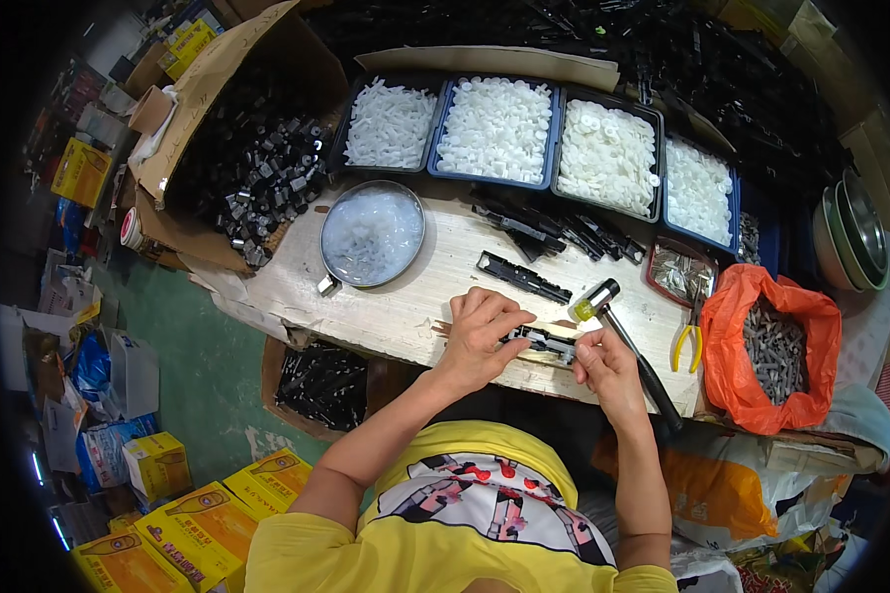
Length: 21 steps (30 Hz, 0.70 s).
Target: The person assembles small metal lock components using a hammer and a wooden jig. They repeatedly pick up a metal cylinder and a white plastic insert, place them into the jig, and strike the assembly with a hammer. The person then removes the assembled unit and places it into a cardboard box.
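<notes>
A long, narrow black part with grey metal-looking pieces along it [549, 343] lies across the near edge of the workbench. My left hand [477, 344] grips its left end, thumb along the near side and fingers over the top. At its right end, my right hand [611, 371] is closed in a pinch; whatever is between these fingertips is hidden. Close to the right hand rests a hammer [635, 348], its black handle slanting past the bench edge. Beyond my hands, a similar black part [524, 277] lies flat on the wood.
Several blue bins [494, 182] of white plastic pieces line the back. A round metal pan [367, 284] holds white pieces in something clear. Right are yellow-handled pliers [699, 348], a red bag [724, 331] of grey metal pieces and stacked bowls [829, 247]. A cardboard box [203, 94] stands left.
</notes>
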{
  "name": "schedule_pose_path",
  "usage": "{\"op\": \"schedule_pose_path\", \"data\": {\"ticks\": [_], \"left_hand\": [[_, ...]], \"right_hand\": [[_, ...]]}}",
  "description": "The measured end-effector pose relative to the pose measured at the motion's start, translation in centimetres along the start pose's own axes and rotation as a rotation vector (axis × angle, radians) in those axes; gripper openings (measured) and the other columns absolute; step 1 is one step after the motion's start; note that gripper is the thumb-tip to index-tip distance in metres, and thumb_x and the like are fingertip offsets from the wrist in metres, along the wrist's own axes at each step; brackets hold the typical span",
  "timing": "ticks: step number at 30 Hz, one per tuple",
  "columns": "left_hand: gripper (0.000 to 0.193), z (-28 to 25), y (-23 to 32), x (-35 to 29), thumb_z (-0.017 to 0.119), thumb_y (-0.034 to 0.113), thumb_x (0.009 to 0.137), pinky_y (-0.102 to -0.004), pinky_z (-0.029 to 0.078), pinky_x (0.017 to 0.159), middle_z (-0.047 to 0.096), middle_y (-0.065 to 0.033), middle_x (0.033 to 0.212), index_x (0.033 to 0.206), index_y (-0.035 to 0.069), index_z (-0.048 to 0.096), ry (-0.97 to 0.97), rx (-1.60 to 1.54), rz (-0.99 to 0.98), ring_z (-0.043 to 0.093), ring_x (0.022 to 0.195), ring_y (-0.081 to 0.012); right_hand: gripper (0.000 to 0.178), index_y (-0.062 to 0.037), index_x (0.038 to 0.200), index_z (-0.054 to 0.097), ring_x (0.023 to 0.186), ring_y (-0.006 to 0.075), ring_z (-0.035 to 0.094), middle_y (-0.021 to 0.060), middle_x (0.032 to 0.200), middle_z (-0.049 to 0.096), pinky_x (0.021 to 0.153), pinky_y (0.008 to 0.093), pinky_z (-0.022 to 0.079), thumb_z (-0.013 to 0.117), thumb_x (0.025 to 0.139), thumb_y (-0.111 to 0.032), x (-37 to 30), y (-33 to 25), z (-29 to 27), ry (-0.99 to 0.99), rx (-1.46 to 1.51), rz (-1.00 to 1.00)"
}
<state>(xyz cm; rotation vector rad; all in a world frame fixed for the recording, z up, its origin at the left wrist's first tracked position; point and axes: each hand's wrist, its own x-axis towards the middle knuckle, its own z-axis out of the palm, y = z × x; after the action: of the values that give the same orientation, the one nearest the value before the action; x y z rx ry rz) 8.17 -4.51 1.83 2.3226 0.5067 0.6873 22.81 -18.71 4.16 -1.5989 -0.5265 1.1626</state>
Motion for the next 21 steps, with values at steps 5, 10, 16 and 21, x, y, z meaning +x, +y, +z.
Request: {"op": "schedule_pose_path", "data": {"ticks": [5,10,16,21], "left_hand": [[0.031,-0.1,0.1,0.0,0.072,0.015,0.064,-0.0313,0.028,0.077,0.057,-0.0003,0.088,0.093,0.011,0.064,-0.007,0.003,-0.001,0.045,0.088,-0.0177],[0.019,0.0,0.1,0.0,0.071,0.012,0.064,-0.0318,0.027,0.077,0.056,0.0012,0.087,0.082,0.013,0.066,0.007,0.000,0.038,0.046,0.087,-0.0177],[0.013,-0.2,0.1,0.1,0.070,0.010,0.061,-0.0339,0.027,0.077,0.055,0.0016,0.086,0.073,0.014,0.066,-0.006,0.079,0.126,0.046,0.088,-0.0187],[0.013,-0.3,0.2,0.2,0.070,0.010,0.061,-0.0349,0.027,0.077,0.056,0.0011,0.086,0.072,0.014,0.066,-0.014,0.095,0.138,0.047,0.088,-0.0194]], "right_hand": [[0.007,-0.0016,0.086,0.048,0.057,0.0060,0.044,0.0008,0.063,0.049,0.054,0.0194,0.035,0.049,0.089,-0.008,0.1,0.2,0.2,0.007,0.018,-0.022],[0.008,-0.0020,0.084,0.049,0.054,0.0058,0.044,0.0001,0.060,0.049,0.051,0.0203,0.035,0.052,0.088,-0.009,0.3,1.0,0.1,0.046,-0.049,-0.044],[0.013,-0.0022,0.080,0.051,0.049,0.0072,0.044,0.0019,0.053,0.050,0.047,0.0241,0.036,0.061,0.080,-0.011,1.0,0.9,-0.2,0.206,-0.423,-0.098],[0.018,-0.0024,0.076,0.051,0.049,0.0042,0.040,-0.0015,0.053,0.047,0.045,0.0215,0.031,0.066,0.077,-0.012,1.1,0.3,0.0,0.184,-0.428,-0.126]]}}
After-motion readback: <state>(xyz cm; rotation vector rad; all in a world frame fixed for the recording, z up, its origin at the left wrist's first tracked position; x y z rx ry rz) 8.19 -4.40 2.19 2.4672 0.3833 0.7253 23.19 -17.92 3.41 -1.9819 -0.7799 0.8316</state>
